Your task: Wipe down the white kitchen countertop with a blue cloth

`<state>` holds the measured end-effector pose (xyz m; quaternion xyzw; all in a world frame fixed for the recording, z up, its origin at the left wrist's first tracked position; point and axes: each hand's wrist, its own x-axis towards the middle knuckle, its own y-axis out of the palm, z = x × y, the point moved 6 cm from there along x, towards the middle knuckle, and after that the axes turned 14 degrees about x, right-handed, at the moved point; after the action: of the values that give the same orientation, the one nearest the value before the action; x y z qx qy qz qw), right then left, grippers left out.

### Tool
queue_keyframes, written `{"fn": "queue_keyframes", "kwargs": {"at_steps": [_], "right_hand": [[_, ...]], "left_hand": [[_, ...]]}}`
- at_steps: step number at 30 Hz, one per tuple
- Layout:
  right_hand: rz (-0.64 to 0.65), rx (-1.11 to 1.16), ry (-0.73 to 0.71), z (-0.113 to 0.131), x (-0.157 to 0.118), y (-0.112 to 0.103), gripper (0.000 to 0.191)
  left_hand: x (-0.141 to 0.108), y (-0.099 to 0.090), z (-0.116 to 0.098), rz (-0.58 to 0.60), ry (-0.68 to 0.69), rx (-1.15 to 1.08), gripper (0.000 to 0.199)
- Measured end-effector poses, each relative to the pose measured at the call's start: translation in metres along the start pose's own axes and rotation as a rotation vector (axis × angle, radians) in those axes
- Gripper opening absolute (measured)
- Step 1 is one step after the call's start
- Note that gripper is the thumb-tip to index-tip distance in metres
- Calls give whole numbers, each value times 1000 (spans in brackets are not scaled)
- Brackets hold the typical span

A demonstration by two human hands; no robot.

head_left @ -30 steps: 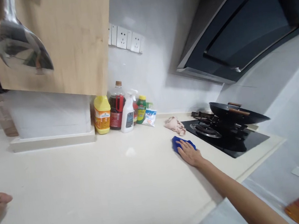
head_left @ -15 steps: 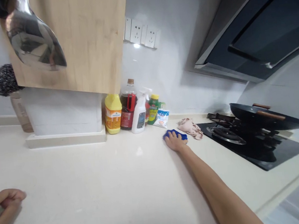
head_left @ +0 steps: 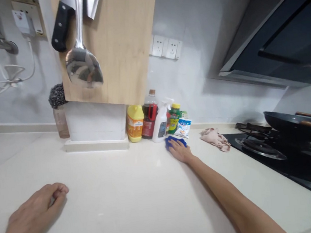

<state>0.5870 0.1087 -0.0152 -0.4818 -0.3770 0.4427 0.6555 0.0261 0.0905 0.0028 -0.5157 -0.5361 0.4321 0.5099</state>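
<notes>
Fingers of my right hand [head_left: 180, 151] press a blue cloth [head_left: 170, 143] flat on the white countertop [head_left: 120, 205]. The cloth lies just in front of a white spray bottle [head_left: 160, 125] and a small white and blue packet [head_left: 183, 127]. At the lower left, my left hand [head_left: 38, 206] rests on the counter with its fingers curled together and nothing seen in it. A pinkish crumpled rag [head_left: 215, 139] lies to the right of the blue cloth.
A yellow jug [head_left: 135, 124], a dark sauce bottle [head_left: 149, 121] and a green bottle [head_left: 174, 118] line the wall. On the right stands a black stove [head_left: 283, 166] with a wok [head_left: 292, 122]. A spatula [head_left: 83, 66] and knives hang at upper left.
The view has turned left, so more of the left wall and my left hand shows. My right hand has moved the blue cloth left, away from the pinkish rag and nearer the spray bottle.
</notes>
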Motion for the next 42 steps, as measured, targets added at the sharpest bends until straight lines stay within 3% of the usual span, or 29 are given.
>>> {"fn": "queue_keyframes", "kwargs": {"at_steps": [4, 14, 21, 25, 29, 37, 42], "right_hand": [[24, -1, -55, 22, -34, 4, 56], [74, -40, -239, 120, -154, 9, 57], [183, 52, -566, 202, -255, 18, 63], [265, 110, -772, 220, -291, 16, 65], [254, 115, -798, 214, -270, 14, 64], [72, 48, -444, 183, -138, 22, 59], [40, 23, -259, 170, -75, 28, 60]], "left_hand": [[-7, -4, -8, 114, -8, -33, 30], [-17, -13, -15, -19, 155, -81, 27], [-13, -7, -7, -107, 200, -181, 27], [-16, -6, -4, -147, 217, -177, 28], [-16, -6, -5, -140, 219, -155, 28], [-14, -8, -9, -69, 171, -120, 28], [-14, -8, -8, -48, 118, -99, 27]]}}
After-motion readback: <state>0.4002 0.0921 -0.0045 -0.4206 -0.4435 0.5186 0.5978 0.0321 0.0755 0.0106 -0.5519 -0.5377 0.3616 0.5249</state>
